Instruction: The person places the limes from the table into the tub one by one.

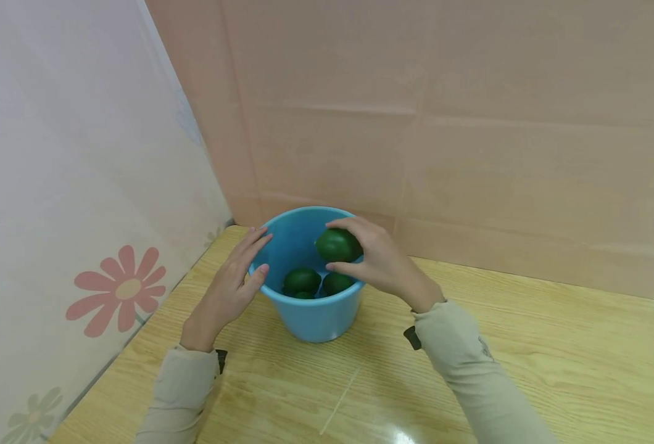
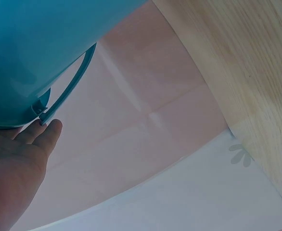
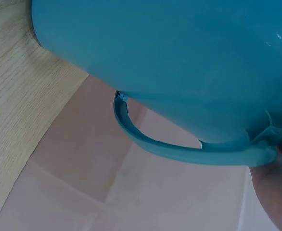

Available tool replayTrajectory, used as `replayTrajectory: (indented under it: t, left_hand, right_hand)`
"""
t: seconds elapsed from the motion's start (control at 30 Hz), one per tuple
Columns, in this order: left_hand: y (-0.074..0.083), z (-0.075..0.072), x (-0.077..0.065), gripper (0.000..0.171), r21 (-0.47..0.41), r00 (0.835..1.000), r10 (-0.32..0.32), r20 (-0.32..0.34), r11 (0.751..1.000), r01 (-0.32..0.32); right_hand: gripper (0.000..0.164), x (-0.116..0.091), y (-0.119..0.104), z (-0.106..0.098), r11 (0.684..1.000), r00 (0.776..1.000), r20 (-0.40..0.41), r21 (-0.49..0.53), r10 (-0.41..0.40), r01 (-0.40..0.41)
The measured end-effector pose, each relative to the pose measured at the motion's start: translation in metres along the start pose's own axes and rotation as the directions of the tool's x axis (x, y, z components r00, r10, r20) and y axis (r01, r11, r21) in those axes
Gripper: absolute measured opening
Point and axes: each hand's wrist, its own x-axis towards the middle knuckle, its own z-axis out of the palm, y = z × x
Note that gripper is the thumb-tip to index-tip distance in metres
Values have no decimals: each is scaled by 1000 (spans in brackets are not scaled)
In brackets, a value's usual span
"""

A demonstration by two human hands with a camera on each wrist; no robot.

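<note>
A light blue plastic bucket (image 1: 318,314) stands upright on the wooden table. My right hand (image 1: 379,259) is over its right rim, holding a dark green, oval, lime-like fruit (image 1: 338,245) between thumb and fingers above the bucket's inside. Several more such fruits (image 1: 302,281) lie at the bottom, partly overlapped by the near rim. At the left rim, my left hand (image 1: 232,283) has its fingers extended over the edge, with the thumb apart from them. In the left wrist view, the fingertips of this hand are beside the bucket's handle (image 2: 71,86). The right wrist view hides the held fruit.
The wooden table (image 1: 527,320) extends to the right and toward me. A pinkish-brown sheet (image 1: 443,123) hangs behind the bucket, and a white flower-printed sheet (image 1: 55,154) stands along the table's left edge. The bucket's handle (image 3: 179,151) hangs down its far side.
</note>
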Motion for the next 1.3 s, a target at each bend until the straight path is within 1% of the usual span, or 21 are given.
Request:
replayTrajectory:
  t: [0.3,0.5,0.73,0.93,1.13,1.3]
  left_hand:
    - [2,1,1,50,6,1000,-9,5,1000,9]
    - [3,0,2,50,4,1000,-12,6,1000,12]
    - [1,2,4,50,3,1000,-3,2,1000,3]
    - [0,3,3,50,-2,1000,7,-2,1000,-7]
    - [1,2,2,50,-7,1000,-3,1,1000,3]
    - [0,2,1,50,-3,1000,3,-3,1000,-3]
  right_hand:
    - [60,6,-2,2,997,995,69,9,78,-79]
    - [60,8,-2,2,987,979,130,-38,159,-155]
    - [57,11,-5,1,976,960,183,-87,214,-201]
    - [56,12,-6,2,971,950,208,-109,232,-213]
    - [57,11,-6,3,972,951,208,-108,229,-211]
    - [56,11,-6,4,971,948,213,-88,235,-221]
